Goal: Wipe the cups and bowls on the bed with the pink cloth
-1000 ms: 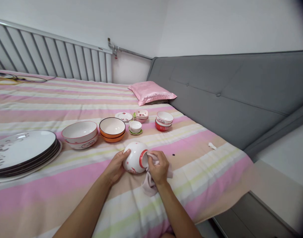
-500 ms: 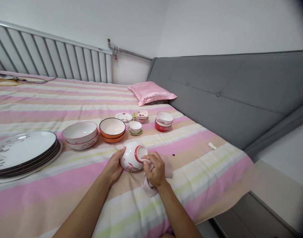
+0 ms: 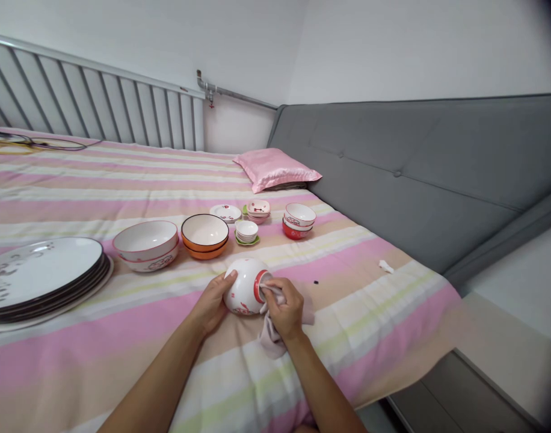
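A white bowl (image 3: 245, 282) with a red foot ring and a red pattern is tipped on its side, its base facing right. My left hand (image 3: 213, 302) grips it from the left, thumb on the outer wall and the other fingers mostly hidden behind. My right hand (image 3: 284, 310) pinches a pale pinkish-grey cloth (image 3: 270, 338) and presses it at the bowl's foot ring. Part of the cloth hangs down and trails onto the bedspread. Beyond the bowl stand two stacked orange bowls (image 3: 206, 248) with dark rims.
Large white bowls (image 3: 145, 240) and a stack of oval plates (image 3: 45, 270) stand on the left. Small plates (image 3: 225, 213), pink dishes (image 3: 258, 210), little white bowls (image 3: 247, 231) and red-and-white bowls (image 3: 299, 221) sit farther back. A pink pillow (image 3: 278, 168) lies by the grey headboard (image 3: 415, 156).
The bowl has shifted slightly right and turned, so its base faces more to the right. The right hand's fingers and the cloth have moved further against the foot ring.
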`<state>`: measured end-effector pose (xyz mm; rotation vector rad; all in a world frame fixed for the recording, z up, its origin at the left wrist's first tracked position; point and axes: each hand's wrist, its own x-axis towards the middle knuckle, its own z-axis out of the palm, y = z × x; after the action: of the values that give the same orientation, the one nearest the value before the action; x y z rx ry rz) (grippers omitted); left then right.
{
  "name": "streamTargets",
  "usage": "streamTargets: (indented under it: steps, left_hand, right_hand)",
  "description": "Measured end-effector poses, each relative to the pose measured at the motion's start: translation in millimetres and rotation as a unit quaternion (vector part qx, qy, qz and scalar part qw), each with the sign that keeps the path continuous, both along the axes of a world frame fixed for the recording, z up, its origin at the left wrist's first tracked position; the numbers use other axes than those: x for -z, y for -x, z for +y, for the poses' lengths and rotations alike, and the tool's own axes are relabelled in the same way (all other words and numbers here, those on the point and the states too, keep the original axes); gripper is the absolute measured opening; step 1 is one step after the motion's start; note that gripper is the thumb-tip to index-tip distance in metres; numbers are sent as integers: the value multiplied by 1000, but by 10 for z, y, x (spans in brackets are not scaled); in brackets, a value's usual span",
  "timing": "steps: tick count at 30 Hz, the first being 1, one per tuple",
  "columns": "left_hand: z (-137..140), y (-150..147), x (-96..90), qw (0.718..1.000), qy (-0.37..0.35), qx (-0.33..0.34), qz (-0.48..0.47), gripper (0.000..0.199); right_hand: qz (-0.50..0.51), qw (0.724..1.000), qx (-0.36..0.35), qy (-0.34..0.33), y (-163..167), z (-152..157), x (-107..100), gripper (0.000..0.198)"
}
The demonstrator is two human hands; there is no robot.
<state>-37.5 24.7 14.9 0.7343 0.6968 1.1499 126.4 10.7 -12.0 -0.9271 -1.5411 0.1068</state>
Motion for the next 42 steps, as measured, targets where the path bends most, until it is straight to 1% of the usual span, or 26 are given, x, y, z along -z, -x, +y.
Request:
streamTargets:
  steps: [4,7,10,13,18,24,29,33,37,40,42]
  left_hand:
    - [-18,-18,6,1000,-8,26,8,40]
    - [-24,-20,2,999,-13,33,10,38]
    - [-23,-15,4,1000,-7,30,2,39]
    - [-12,-7,12,1000,4,15,-7,43]
    - [20,12,17,1000,5,-13,-7,42]
    - [42,19,9,999,17,-33,3,36]
    - [34,22,-3,999,12,-29,5,36]
    - [23,22,-4,1000,2,-12,2,39]
    - [8,7,11,1000,-6,10,6,42]
    - [-2,1,31,1000,-9,28,7,45]
    - [-4,5,38,999,-9,29,13,45]
  right_hand:
    - [19,999,38,-5,-6,10,-3,10]
    - [24,998,64,-1,-6,15,-19,10]
    - [23,996,83,10,-7,20,-22,12]
    - [15,996,87,23,-10,26,-4,14]
    - [-9,997,64,42,-23,21,25,17]
    - [-38,998,-2,47,-42,-19,3,16]
    - [-45,998,-37,33,-29,-29,1,19]
    - [-36,998,-46,11,-17,-22,5,20]
    - [-22,1000,-18,-2,-13,-11,1,18]
    - [-4,1000,26,6,-16,-5,-6,17]
    - [10,998,59,18,-27,4,-5,16]
